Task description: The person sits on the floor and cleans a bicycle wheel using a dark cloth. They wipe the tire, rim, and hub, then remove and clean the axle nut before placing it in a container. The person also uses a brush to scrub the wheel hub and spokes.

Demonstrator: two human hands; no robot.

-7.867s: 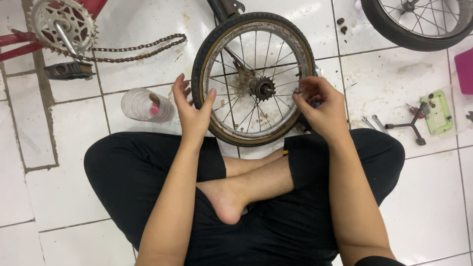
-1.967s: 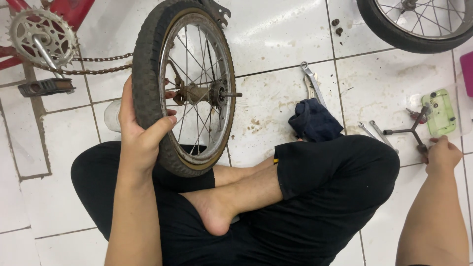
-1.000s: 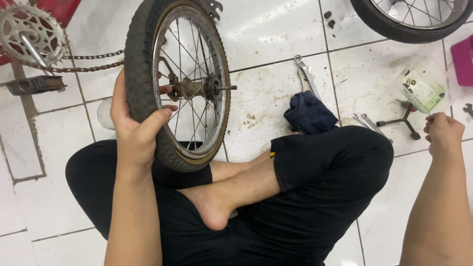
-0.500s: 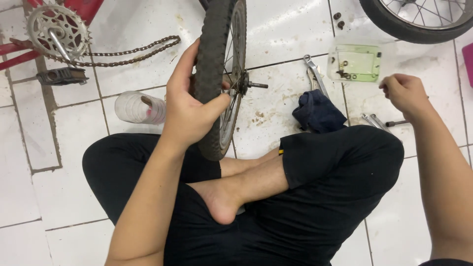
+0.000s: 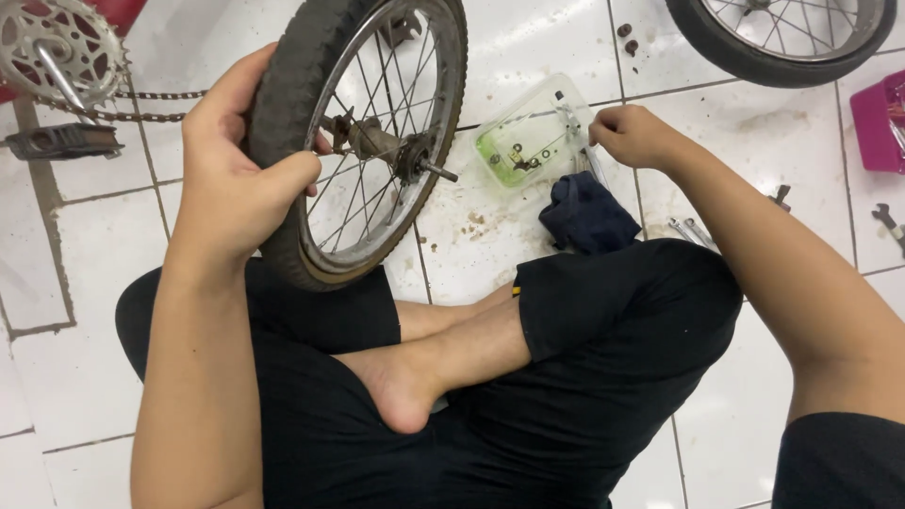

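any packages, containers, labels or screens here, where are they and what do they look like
Clear plastic box: on the floor tiles by the right hand, rectangular, see-through with a green bottom, small parts inside.
Magenta box: at the right edge, cut off by the frame.
No labels, signs or screens visible.

left hand [image 5: 231, 179] grips the tyre of a small spoked wheel [image 5: 363, 141], held upright against the lap. right hand [image 5: 633, 137] closed at the edge of a clear plastic box [image 5: 528, 137] on the tiled floor [image 5: 528, 38]. dark cloth [image 5: 586, 213] just beside it. crank and chain [image 5: 66, 57] top left, second wheel [image 5: 782, 38] top right.
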